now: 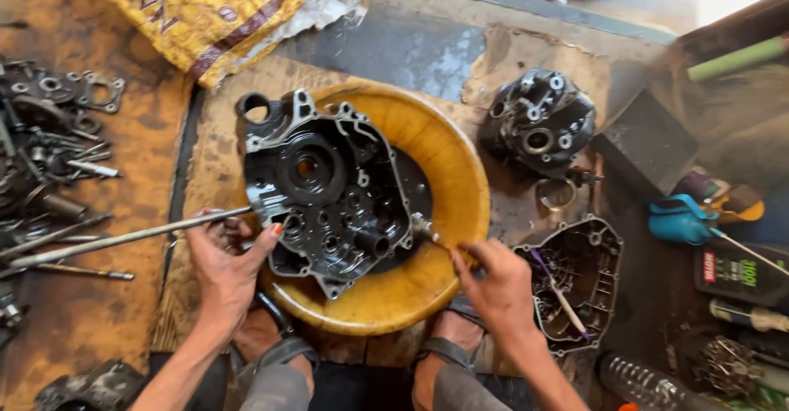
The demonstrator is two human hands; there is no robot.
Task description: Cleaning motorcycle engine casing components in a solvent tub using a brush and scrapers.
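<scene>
A black oily engine crankcase half (329, 189) lies in a round yellow basin (448, 164) in front of me. My left hand (226, 259) rests against the case's lower left edge and holds a long thin metal rod (115, 240) that runs off to the left. My right hand (493, 284) is at the basin's lower right rim, gripping a small brush (426, 232) whose tip touches the case's right side.
A black cylinder head (541, 122) and a side cover (575, 284) lie to the right, with an oil can (686, 220) and bottles beyond. Bolts, gears and loose parts (49, 140) cover the left floor. A yellow sack (197, 8) lies at top. My sandalled feet (444, 362) sit below the basin.
</scene>
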